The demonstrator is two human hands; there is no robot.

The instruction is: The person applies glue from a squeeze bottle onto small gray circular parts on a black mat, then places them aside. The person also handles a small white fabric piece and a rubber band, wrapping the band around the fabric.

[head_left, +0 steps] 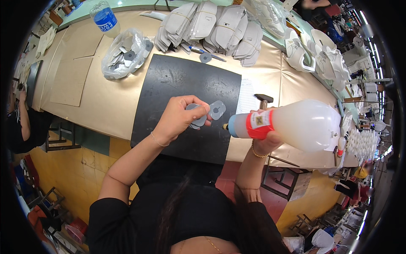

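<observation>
Over a black mat, my left hand pinches several small grey cut pieces with rounded ends and dark spots. One piece sticks out to the right of the fingertips; others lie under the thumb and palm. My right hand is wrapped round a large white squeeze bottle with a red band and a light blue collar. The bottle lies on its side in the air, and its narrow dark tip points left, a short way from the protruding piece and apart from it.
Bundles of pale cut panels lie behind the mat, near a pen and a loose grey piece. A plastic bag of pieces and a water bottle stand at left. A hammer and printed sheet are at right.
</observation>
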